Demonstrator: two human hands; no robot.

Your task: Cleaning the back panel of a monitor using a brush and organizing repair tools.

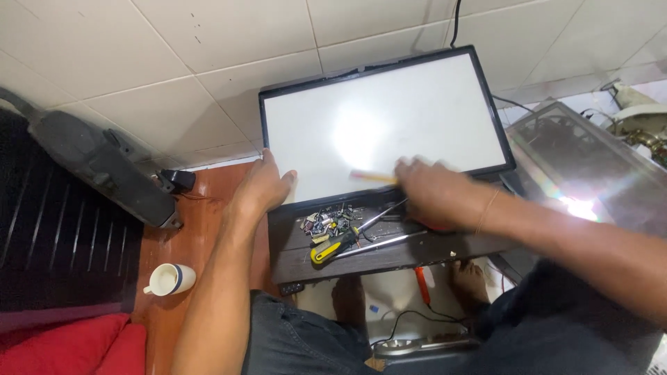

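White and glowing, the panel (pixel 385 118) leans against the tiled wall at the back of the dark counter (pixel 389 257), and we steady its lower left corner with our left hand (pixel 264 186), fingers spread flat on it. Our right hand (pixel 434 191) is blurred at the bottom edge, seemingly pinching a thin yellow stick (pixel 372 176), though we cannot tell its grip for sure. Keeping the left hand pressed firm looks wise, since loose screws (pixel 325 221) and a yellow-handled screwdriver (pixel 333 247) lie just below, with a cup (pixel 169 279) well apart.

Left hand (pixel 262 186) on white panel (pixel 382 125)
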